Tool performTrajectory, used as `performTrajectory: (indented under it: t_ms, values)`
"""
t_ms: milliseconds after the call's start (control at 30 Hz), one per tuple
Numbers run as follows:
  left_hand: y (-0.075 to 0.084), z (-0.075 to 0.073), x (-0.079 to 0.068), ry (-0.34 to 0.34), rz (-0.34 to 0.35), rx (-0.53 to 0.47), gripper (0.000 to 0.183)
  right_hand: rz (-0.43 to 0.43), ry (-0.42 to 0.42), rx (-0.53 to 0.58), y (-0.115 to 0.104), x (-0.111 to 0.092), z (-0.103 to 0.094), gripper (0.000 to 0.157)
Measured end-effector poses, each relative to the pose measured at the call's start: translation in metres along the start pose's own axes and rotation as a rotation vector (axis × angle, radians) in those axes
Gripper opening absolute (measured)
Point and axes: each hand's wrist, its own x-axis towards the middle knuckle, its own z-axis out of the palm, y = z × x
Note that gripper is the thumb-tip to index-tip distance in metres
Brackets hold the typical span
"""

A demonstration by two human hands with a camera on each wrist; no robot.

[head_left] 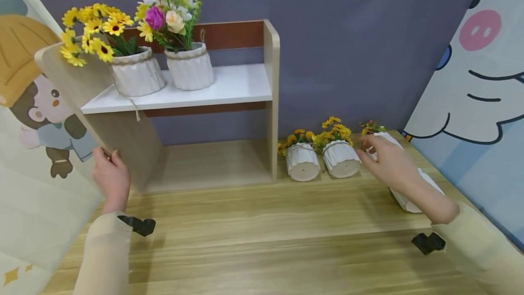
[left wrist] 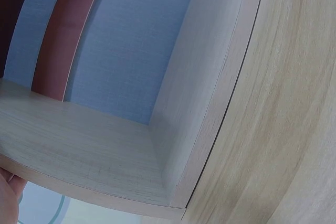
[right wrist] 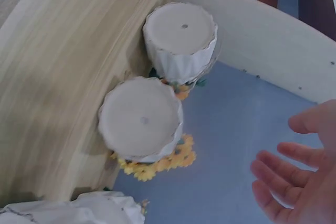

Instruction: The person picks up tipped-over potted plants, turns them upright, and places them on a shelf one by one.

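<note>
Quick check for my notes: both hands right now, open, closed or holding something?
Left hand: fingers bent at the shelf's left panel; whether it grips cannot be told.
Right hand: open, holding nothing.

Desk (head_left: 254, 258) is light wood, long streaky grain running side to side. A plain grey-blue wall (head_left: 348, 49) stands behind the surface's back edge, and it looks way bluer in the wrist views. Along the left edge there's a cream panel (head_left: 45, 204) with a cartoon figure (head_left: 57, 94) in a big mustard cap (head_left: 28, 53), plus orange stars (head_left: 11, 277) lower down. Right edge gets a pale blue panel (head_left: 499, 163) with a white cartoon critter (head_left: 483, 115), thick black outlines, pink snout (head_left: 480, 30).
</note>
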Motion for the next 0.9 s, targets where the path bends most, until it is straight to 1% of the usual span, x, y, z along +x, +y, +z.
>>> performTrajectory:
  t_ms: [100, 233, 433, 567, 667, 733, 900]
  values:
    - [0.002, 0.000, 0.000, -0.005, -0.005, 0.000, 0.030, 0.024, -0.018, 0.003, 0.007, -0.002, -0.002, 0.041]
    - [0.003, -0.001, 0.000, -0.019, -0.016, 0.002, 0.031, 0.049, -0.012, 0.006, 0.015, -0.006, -0.004, 0.042]
    - [0.002, -0.001, 0.002, -0.025, -0.024, -0.002, 0.033, 0.101, -0.013, -0.026, 0.028, -0.012, 0.001, 0.042]
    - [0.000, 0.000, 0.002, -0.025, -0.016, -0.002, 0.033, 0.120, 0.018, -0.096, 0.038, -0.018, 0.007, 0.039]
    - [-0.001, 0.001, 0.001, -0.024, -0.023, -0.011, 0.033, 0.156, 0.028, -0.155, 0.044, -0.023, 0.011, 0.039]
    - [-0.002, 0.000, 0.001, -0.032, -0.037, -0.009, 0.033, 0.182, 0.021, -0.173, 0.047, -0.025, 0.014, 0.041]
    - [-0.002, 0.000, 0.001, -0.029, -0.035, -0.007, 0.033, 0.235, 0.016, -0.224, 0.054, -0.031, 0.021, 0.041]
